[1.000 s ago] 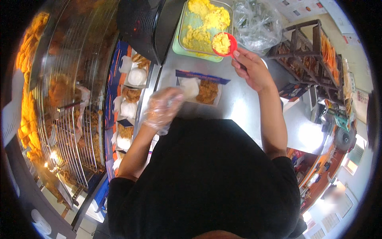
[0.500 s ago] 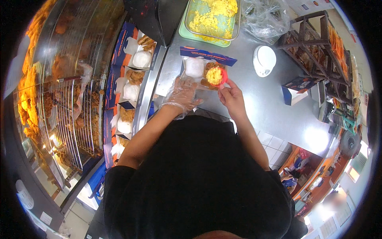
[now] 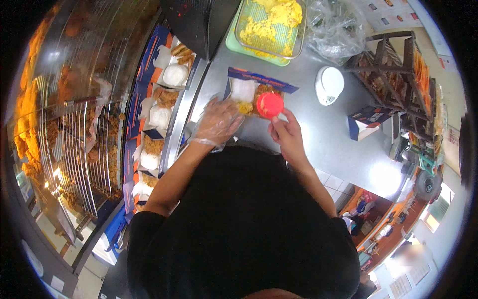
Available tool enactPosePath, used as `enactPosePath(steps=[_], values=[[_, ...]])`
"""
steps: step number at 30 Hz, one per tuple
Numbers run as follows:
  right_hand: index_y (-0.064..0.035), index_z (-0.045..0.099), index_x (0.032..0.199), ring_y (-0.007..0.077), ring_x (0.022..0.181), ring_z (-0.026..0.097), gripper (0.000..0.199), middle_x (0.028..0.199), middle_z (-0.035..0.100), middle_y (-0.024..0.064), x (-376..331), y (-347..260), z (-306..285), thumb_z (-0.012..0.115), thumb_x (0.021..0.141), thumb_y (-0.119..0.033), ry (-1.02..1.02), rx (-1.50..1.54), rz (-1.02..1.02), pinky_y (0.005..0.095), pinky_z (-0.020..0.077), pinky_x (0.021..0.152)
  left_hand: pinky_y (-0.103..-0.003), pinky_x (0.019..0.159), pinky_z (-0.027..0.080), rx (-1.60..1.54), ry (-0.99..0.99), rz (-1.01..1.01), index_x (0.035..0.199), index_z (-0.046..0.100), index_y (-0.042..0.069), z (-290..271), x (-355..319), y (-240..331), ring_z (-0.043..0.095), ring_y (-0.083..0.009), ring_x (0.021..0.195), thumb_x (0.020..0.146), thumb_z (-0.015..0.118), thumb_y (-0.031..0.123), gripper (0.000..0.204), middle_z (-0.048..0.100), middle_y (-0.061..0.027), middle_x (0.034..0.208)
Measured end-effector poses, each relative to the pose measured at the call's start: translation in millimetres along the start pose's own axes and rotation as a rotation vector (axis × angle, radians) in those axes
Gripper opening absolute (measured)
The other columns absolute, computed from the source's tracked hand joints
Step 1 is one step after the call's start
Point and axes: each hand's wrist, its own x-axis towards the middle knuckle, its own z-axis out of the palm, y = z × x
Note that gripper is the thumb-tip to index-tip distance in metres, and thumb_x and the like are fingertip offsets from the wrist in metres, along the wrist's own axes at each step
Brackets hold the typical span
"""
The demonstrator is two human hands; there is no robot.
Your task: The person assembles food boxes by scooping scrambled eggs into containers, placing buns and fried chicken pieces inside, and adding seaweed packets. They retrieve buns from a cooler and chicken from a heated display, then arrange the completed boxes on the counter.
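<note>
In front of me on the metal counter, an open blue meal box [image 3: 263,81] holds a white-wrapped mound [image 3: 243,90], brown fried food [image 3: 265,88] and a small heap of yellow scrambled egg [image 3: 245,108]. My right hand [image 3: 289,135] pinches the handle of a red scoop [image 3: 270,104]. The scoop is tipped over the box's right part, its rounded red underside facing up, so its inside is hidden. Clear plastic gloves my left hand [image 3: 217,122], which lies at the box's near left corner, fingers stretched toward the egg. Whether it touches the box is unclear.
A wire-mesh tray [image 3: 269,31] of scrambled egg sits in a green tray [image 3: 233,41] at the back. Filled boxes [image 3: 162,105] line the left side beside a heated display [image 3: 79,129]. Rightward are a white round scale [image 3: 329,85], another box [image 3: 367,122] and a dark rack [image 3: 398,74].
My right hand has turned the egg-filled scoop over, and egg now lies in the box's near left part. The left hand has shifted slightly left.
</note>
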Motion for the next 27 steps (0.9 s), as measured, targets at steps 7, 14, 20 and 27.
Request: enactPosePath(steps=[7,14,20,27], values=[[-0.0048,0.039,0.131,0.0057,0.051,0.042,0.044,0.069,0.056,0.0034,53.3,-132.3,-30.2,0.056,0.092,-0.019,0.039,-0.191,-0.257,0.0210,0.0293,0.045,-0.045,0.094,0.040,-0.257,0.336,-0.018,0.111,0.055,0.002,-45.4,74.1,1.6,0.052,-0.0379,0.105,0.083,0.061,0.016,0.031,0.055,-0.0189,0.113],[-0.0074,0.039,0.131,0.0291,0.068,0.066,0.044,0.081,0.065,0.0152,237.2,-172.2,-29.7,0.051,0.089,-0.013,0.385,-1.627,-0.676,0.0413,0.0500,0.056,-0.036,0.072,0.051,-0.638,0.090,-0.425,0.122,0.046,0.005,-23.6,164.1,-51.8,0.060,-0.0245,0.087,0.094,0.048,0.034,0.040,0.057,-0.0140,0.110],[-0.0061,0.032,0.136,0.0318,0.067,0.066,0.048,0.081,0.066,0.0164,271.6,-106.7,-19.1,0.042,0.090,-0.011,0.129,-1.973,-0.461,0.0453,0.0512,0.051,-0.044,0.073,0.047,-0.652,0.014,-0.814,0.101,0.043,0.006,24.5,169.9,-83.7,0.060,-0.0393,0.081,0.090,0.049,0.035,0.031,0.059,-0.0184,0.087],[-0.0056,0.033,0.133,0.0323,0.066,0.065,0.044,0.079,0.065,0.0170,269.9,-104.0,-9.6,0.042,0.090,-0.012,0.206,-1.881,-0.576,0.0436,0.0512,0.052,-0.030,0.041,0.046,-1.008,0.286,-0.868,0.101,0.037,0.009,41.3,176.8,-80.4,0.053,-0.0142,0.050,0.089,0.056,0.017,0.024,0.050,-0.0072,0.082]])
